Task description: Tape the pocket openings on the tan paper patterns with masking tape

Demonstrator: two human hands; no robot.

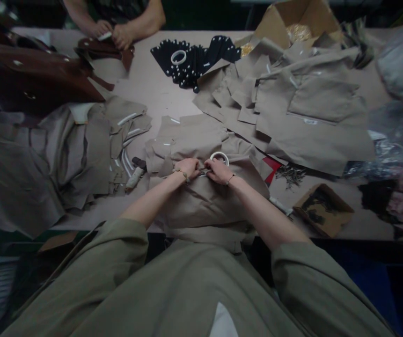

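A beige fabric piece (201,206) lies in front of me at the table's edge, creased around my hands. My left hand (187,168) is closed, its fingertips pinching the cloth near the middle. Just to its right, my right hand (220,172) is also closed on the same spot. Between the fingertips shows a small pale, shiny bit that I cannot make out. A white roll of tape (219,155) sits right behind my right hand, touching it or nearly so; whether the fingers hold it is hidden.
Stacked beige fabric pieces (317,135) spread to the right, more (92,154) to the left beside a brown leather bag (29,75). Black studded straps (190,61) lie beyond. A cardboard tray (341,217) stands right. Across the table, a person's hands (115,35) handle brown leather.
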